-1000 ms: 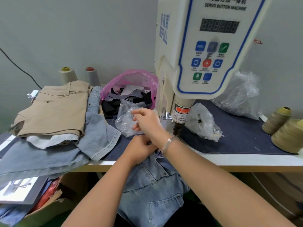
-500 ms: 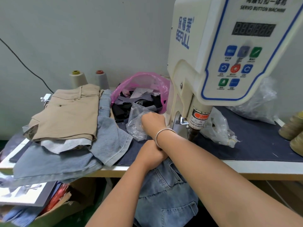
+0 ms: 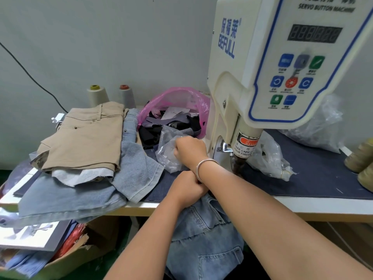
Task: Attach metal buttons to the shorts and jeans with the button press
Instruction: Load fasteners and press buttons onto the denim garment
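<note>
The right hand point(image 3: 189, 148) has its grip curled into the mouth of a small clear plastic bag point(image 3: 168, 153) lying on the bench point(image 3: 302, 205); its fingers are buried in the film, so whether they pinch a button already or only the bag itself cannot be told. Just below that grip, tucked under the right wrist with its bangle point(image 3: 203, 166), the left hand point(image 3: 187, 190) clenches the top of a pair of blue jeans point(image 3: 203, 235), which hang off the bench edge toward the person. The step in hand looks like fetching a metal button while the garment is held ready. The next move would call for drawing the button out of the bag and carrying it, with the waistband, to the right, under the head of the button press point(image 3: 282, 67), whose dark punch point(image 3: 237, 168) sits close beside the right wrist. A warning label above the punch speaks of fingers, and they will need to keep clear there.

Left of the grip lies a stack of garments: tan shorts point(image 3: 84, 136) on top of light denim pieces point(image 3: 80, 190), which crowd the free bench there. Behind the grip a pink bag point(image 3: 181, 98) holds dark fabric scraps. Right of the press another clear bag point(image 3: 268, 156) sits close to the punch and could get in the way of the jeans. Two thread cones point(image 3: 97, 96) stand behind the stack.
</note>
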Action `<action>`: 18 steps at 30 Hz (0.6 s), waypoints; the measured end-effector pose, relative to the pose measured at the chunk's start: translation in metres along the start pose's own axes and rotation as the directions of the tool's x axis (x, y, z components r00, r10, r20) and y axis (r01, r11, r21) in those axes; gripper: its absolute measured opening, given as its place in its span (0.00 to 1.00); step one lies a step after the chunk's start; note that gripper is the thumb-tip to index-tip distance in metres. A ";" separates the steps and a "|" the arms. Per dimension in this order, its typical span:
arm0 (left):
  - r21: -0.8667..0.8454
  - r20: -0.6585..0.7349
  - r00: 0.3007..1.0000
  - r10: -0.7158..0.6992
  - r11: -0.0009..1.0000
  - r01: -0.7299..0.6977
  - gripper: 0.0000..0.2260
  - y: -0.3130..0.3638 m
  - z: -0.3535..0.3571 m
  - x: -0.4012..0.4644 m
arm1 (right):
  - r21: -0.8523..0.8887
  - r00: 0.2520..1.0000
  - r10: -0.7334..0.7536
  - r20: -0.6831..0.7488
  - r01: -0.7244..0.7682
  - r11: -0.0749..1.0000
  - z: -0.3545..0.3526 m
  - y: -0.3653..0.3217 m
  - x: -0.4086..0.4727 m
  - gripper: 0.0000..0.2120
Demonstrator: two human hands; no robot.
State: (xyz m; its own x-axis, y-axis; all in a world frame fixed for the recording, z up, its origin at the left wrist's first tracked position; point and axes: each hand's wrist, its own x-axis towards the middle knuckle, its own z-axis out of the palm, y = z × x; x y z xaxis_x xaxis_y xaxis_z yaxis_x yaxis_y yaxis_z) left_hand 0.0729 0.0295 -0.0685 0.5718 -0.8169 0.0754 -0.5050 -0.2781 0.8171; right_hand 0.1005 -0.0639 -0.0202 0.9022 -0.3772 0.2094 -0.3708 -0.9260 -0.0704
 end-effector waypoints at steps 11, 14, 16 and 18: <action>-0.028 0.000 0.989 0.145 0.989 -0.145 0.13 0.002 0.000 0.000 | 0.879 0.872 0.431 -0.231 -0.002 0.476 -0.028 0.025 -0.181 0.11; -0.047 -0.007 0.987 0.160 0.986 -0.160 0.18 0.002 0.001 -0.003 | 0.887 0.836 0.508 -0.205 -0.060 0.457 -0.028 0.058 -0.181 0.11; -0.059 -0.011 0.988 0.154 0.986 -0.154 0.19 0.001 0.001 -0.004 | 0.860 0.854 0.473 -0.217 -0.062 0.506 -0.033 0.074 -0.173 0.10; -0.057 -0.016 0.989 0.146 0.988 -0.147 0.21 0.000 0.002 -0.004 | 0.797 0.893 0.388 -0.228 -0.058 0.601 -0.036 0.084 -0.168 0.10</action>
State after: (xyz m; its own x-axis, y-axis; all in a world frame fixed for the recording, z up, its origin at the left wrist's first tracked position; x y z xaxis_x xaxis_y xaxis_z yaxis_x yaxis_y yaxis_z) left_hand 0.0699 0.0317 -0.0697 0.5020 -0.8406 0.2032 -0.5460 -0.1259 0.8283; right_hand -0.0904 -0.0780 -0.0264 0.6113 -0.6931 0.3820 -0.0995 -0.5461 -0.8318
